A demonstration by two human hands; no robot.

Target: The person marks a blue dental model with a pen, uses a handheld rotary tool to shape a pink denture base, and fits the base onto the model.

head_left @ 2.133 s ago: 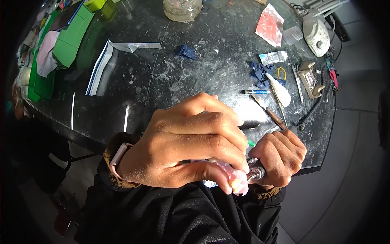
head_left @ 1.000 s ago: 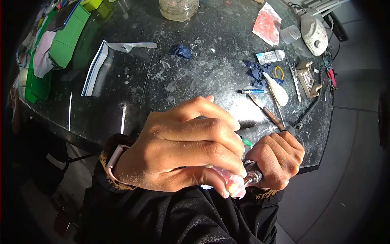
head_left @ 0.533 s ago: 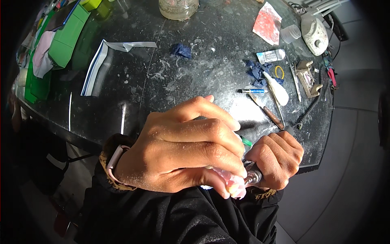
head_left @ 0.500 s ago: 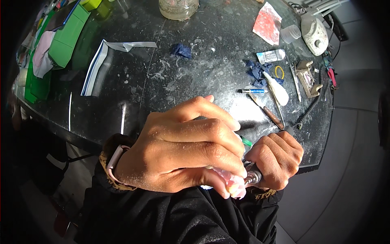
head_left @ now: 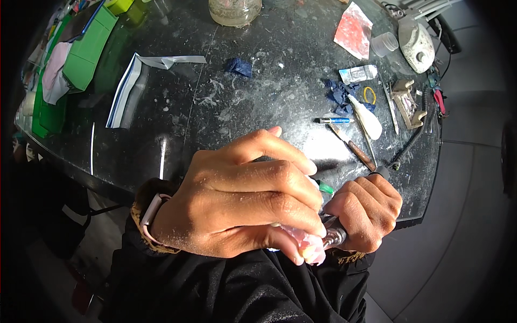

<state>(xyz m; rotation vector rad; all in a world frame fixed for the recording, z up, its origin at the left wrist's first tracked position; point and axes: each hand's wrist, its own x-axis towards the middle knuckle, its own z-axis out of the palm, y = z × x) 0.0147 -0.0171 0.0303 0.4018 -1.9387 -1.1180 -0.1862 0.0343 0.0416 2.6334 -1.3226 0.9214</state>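
The left hand is wrapped tight around a small pink piece, held low in front of the dark table. The right hand is closed on a metal hand tool whose tip touches the piece. The piece looks hard, light and easy to chip, so it is best pinched by its sides. On the table lie 1 red and white packet far off, a small clear packet, and green boxes at the left.
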